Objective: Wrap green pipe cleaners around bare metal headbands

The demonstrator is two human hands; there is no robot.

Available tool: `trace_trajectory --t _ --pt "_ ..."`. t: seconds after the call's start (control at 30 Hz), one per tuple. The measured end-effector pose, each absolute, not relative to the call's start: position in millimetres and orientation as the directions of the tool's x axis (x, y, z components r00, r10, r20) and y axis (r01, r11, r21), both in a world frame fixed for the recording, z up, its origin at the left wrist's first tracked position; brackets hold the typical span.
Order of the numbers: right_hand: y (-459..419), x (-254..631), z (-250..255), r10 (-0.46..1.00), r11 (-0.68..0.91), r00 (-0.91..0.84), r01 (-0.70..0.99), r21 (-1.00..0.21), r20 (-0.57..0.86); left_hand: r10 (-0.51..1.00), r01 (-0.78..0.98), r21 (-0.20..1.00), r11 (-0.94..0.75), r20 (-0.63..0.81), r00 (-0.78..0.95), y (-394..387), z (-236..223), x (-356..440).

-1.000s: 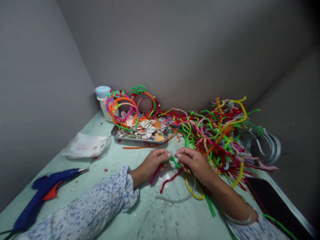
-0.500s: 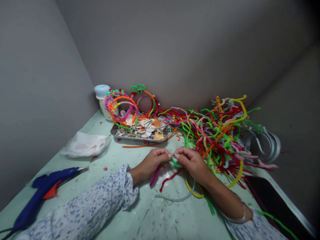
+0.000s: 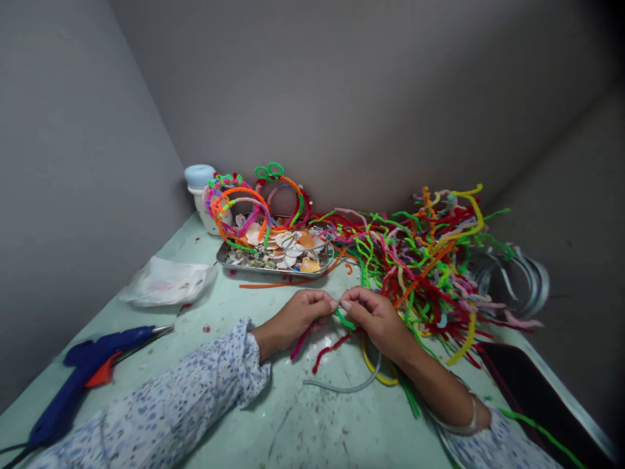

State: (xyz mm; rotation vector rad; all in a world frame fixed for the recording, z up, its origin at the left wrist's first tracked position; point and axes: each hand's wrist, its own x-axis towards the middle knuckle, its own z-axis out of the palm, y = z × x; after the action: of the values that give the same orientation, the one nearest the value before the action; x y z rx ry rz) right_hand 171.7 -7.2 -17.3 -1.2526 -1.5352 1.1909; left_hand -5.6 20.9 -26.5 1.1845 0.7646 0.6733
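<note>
My left hand and my right hand meet fingertip to fingertip above the table, both pinched closed. From under my left fingers hangs a magenta pipe cleaner. A curved green pipe cleaner shows between the hands, running beneath my right fingers; the pinched tips hide its end. Below them on the table lie a dark red pipe cleaner, a grey headband with one end free, and a yellow loop partly covered by my right wrist.
Behind is a metal tray of shells with pipe-cleaner-wrapped headbands and a lidded cup. A tangled pipe cleaner heap, grey headbands and a dark phone-like slab lie right; a glue gun and plastic bag, left.
Both hands stay nearly in place, fingertips still together. The magenta pipe cleaner has shifted slightly left and up, and the green bit beside my left fingers is less visible.
</note>
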Motion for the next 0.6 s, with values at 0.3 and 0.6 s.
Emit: trace_trajectory --t 0.3,0.6 --pt "-7.6 172.1 -19.4 0.981 0.064 -0.192 0.199 -0.978 0.025 0.766 -0.096 0.955 0.281 -0.163 0.622 20.9 -27.5 -5.3" --pt "-5.7 172.6 -20.0 0.991 0.089 -0.113 0.221 -0.971 0.065 0.801 -0.171 0.952 0.253 -0.107 0.589 19.7 -26.4 -6.0"
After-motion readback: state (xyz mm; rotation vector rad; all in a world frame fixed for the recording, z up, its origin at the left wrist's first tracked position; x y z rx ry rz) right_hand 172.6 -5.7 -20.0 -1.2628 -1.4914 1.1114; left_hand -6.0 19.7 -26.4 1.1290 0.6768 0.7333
